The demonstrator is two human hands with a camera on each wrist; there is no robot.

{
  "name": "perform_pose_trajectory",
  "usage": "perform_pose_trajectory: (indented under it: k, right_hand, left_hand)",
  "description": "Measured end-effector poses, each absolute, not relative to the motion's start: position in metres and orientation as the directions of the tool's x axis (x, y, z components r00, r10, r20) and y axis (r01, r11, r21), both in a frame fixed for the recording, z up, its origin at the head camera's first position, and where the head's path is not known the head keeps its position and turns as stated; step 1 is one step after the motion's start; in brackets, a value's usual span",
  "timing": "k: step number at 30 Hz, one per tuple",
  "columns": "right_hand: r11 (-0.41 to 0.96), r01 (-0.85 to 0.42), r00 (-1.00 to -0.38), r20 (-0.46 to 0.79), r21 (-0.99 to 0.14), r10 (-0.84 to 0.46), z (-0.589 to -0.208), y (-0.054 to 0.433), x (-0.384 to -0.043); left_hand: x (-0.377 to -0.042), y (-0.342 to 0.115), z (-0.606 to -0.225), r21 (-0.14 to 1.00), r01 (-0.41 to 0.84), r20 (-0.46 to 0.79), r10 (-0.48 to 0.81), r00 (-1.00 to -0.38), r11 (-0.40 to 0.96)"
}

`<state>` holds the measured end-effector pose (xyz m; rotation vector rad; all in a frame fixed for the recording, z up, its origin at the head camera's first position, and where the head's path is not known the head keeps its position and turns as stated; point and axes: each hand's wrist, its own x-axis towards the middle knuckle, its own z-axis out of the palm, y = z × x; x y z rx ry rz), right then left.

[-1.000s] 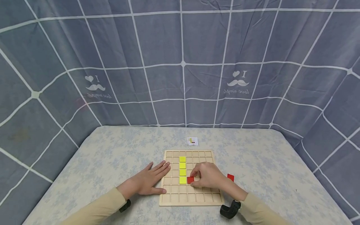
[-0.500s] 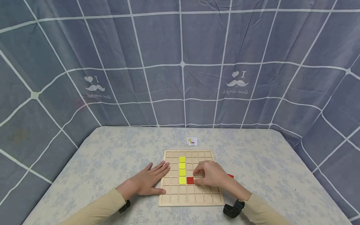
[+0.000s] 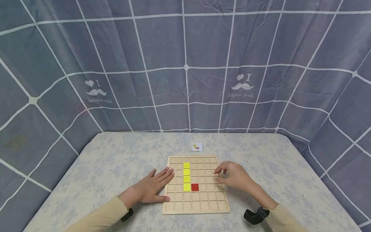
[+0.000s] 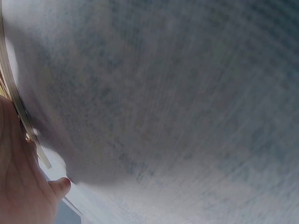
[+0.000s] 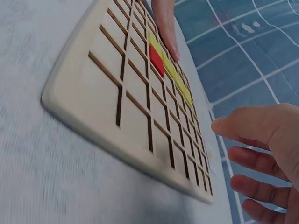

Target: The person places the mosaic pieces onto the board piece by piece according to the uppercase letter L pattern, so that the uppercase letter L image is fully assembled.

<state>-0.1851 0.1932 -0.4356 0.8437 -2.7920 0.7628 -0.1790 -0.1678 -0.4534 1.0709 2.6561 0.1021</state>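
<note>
A wooden grid board (image 3: 204, 206) lies flat on the table. In it, several yellow tiles (image 3: 186, 172) form one column, and a red tile (image 3: 195, 187) sits in the cell right of the lowest one. My left hand (image 3: 150, 189) rests with straight fingers on the board's left edge; the left wrist view shows part of that hand (image 4: 23, 182) beside the board's rim. Over the right edge of the board is my right hand (image 3: 236, 175), thumb and fingers loosely bent and apart. Nothing lies between the fingers in the right wrist view, where the hand (image 5: 275, 140) hovers beside the board.
A small printed card (image 3: 196, 147) with a coloured grid pattern lies behind the board. The table (image 3: 121, 154) wears a pale floral cover. Blue-grey curtain (image 3: 208, 87) with white lines hangs around the back and sides.
My right hand has let go of the red tile and moved right, off the tile to the board's right edge. The loose red tile on the right is now hidden. My left hand stays put.
</note>
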Motion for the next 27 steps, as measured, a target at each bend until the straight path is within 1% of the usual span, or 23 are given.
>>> perform_pose_trajectory:
  k: [9, 13, 18, 23, 27]
  right_hand:
    - [0.787, -0.413, -0.911, 0.213, -0.458, -0.354, -0.436, 0.228, -0.180]
    - [0.797, -0.393, -0.919, 0.211, -0.459, -0.332, -0.439, 0.238, -0.177]
    - [0.801, -0.396, -0.918, 0.200, -0.448, -0.342, -0.445, 0.248, -0.174]
    - [0.831, -0.321, -0.947, 0.130, -0.454, -0.295, -0.449, 0.252, -0.170]
    - [0.862, -0.238, -0.971, 0.092, -0.447, -0.221, -0.452, 0.254, -0.165]
  left_hand:
    - [-0.178, -0.167, -0.454, 0.160, 0.674, -0.213, 0.692, -0.690, 0.722]
    - [-0.177, -0.167, -0.451, 0.153, 0.672, -0.224, 0.687, -0.691, 0.725]
    - [-0.176, -0.166, -0.450, 0.152, 0.668, -0.229, 0.683, -0.693, 0.728]
    - [-0.177, -0.167, -0.451, 0.143, 0.672, -0.230, 0.685, -0.691, 0.726]
    - [-0.177, -0.167, -0.451, 0.140, 0.673, -0.233, 0.685, -0.690, 0.726]
